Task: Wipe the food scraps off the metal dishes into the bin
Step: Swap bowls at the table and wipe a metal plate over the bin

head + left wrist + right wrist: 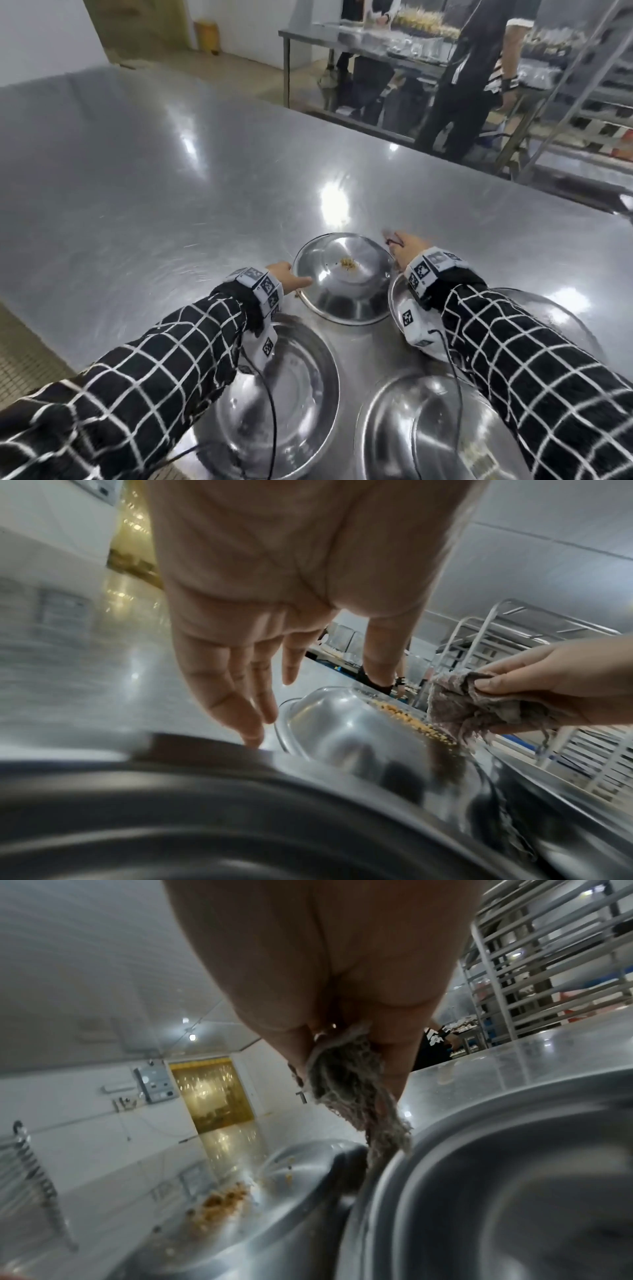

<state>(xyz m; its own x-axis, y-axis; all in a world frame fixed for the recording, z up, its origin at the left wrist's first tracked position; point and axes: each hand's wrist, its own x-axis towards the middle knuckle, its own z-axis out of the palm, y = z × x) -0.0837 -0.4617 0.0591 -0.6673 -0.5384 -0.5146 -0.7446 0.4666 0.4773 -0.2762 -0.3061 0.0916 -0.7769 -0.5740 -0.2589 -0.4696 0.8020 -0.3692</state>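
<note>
The round stainless-steel dish [342, 277] carrying the yellow-brown food scraps [349, 263] sits on the brushed steel table [137, 178], tilted with its near edge lifted, probably so the scraps gather toward one side.

The left hand [286, 275] is at the dish's 9 o'clock rim, fingers extended and relaxed, gripping nothing; this position suits steadying the dish.

The right hand [548, 685] is at 3 o'clock, just beside the rim, fingers and thumb pinched round a frayed grey cloth [479, 707], ready to wipe.

Three more steel dishes lie nearer the person: one at 7 o'clock [294, 383], one at 5 o'clock [411, 428], one at 4 o'clock [555, 318].

No bin is in view. The sleeves cover much of the nearer dishes, so any scraps in them cannot be confirmed. Contact between left fingertips and rim is unclear.
</note>
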